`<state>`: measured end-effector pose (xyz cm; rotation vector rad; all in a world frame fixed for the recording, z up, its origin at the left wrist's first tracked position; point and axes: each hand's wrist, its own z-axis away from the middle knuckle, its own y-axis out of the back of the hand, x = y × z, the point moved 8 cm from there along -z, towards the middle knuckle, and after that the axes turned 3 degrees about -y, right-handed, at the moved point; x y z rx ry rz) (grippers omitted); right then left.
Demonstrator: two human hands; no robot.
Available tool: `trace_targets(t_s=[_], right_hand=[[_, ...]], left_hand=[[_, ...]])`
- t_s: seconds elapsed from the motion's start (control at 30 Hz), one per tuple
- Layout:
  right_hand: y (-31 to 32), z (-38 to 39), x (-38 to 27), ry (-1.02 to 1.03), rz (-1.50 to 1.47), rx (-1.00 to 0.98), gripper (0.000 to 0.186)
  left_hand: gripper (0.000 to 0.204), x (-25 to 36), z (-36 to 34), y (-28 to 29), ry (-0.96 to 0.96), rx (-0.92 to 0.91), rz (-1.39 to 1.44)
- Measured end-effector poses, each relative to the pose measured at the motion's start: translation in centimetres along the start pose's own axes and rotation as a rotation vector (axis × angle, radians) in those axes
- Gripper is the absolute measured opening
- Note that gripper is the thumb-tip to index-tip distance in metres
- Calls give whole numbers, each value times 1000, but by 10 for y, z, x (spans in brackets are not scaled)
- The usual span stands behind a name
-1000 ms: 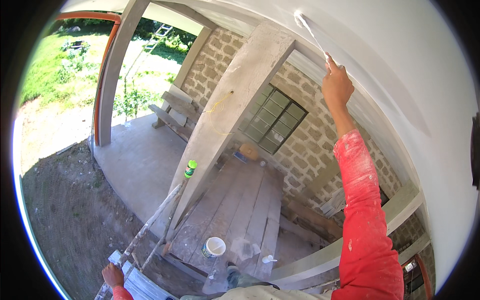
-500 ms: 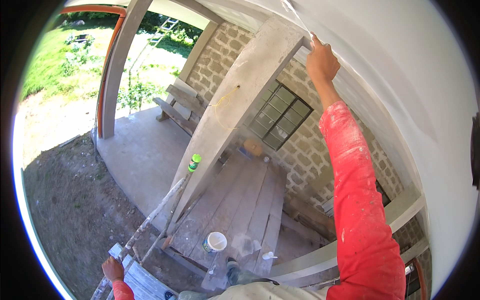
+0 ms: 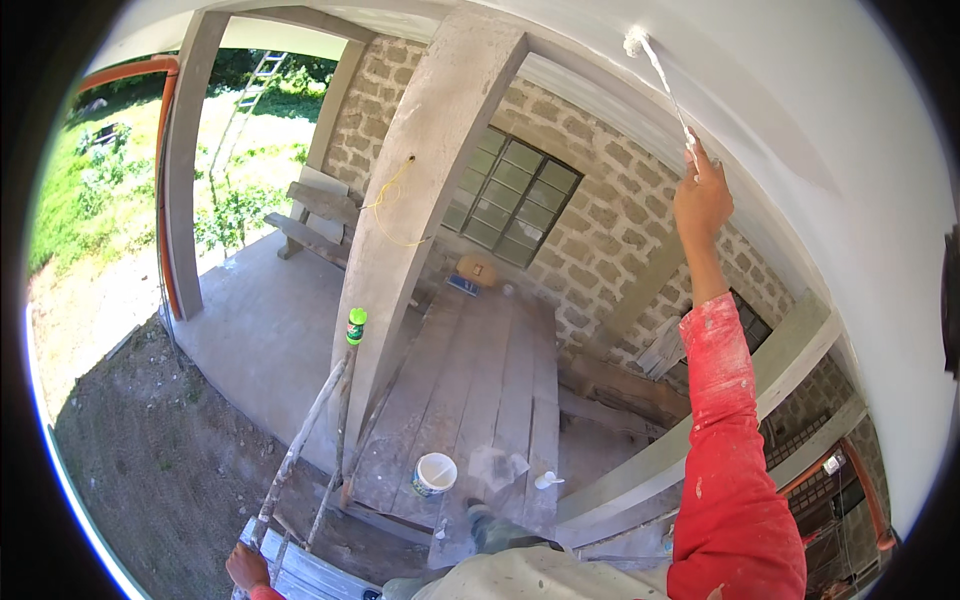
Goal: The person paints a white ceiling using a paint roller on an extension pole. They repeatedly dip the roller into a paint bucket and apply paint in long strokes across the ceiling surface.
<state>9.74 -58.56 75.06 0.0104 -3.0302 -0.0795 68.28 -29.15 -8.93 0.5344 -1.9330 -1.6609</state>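
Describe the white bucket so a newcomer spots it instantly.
Start at the plank platform running out from the stone wall's window. At its near end sits the white bucket, round, open-topped and upright, unlike the flat rag beside it.

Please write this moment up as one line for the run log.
right hand: raised, gripping brush against white ceiling | left hand: low, on ladder | bucket: on plank platform
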Motion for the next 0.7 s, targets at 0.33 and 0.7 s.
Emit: trace_targets(t_s=[0.33,0.7], right_hand=[[82,42,137,-48,-3,94,36],[140,71,217,-48,-39,135,37]], left_hand=[[42,4,6,8,-170,-167,-172],[41,8,5,6,-129,-292,-150]])
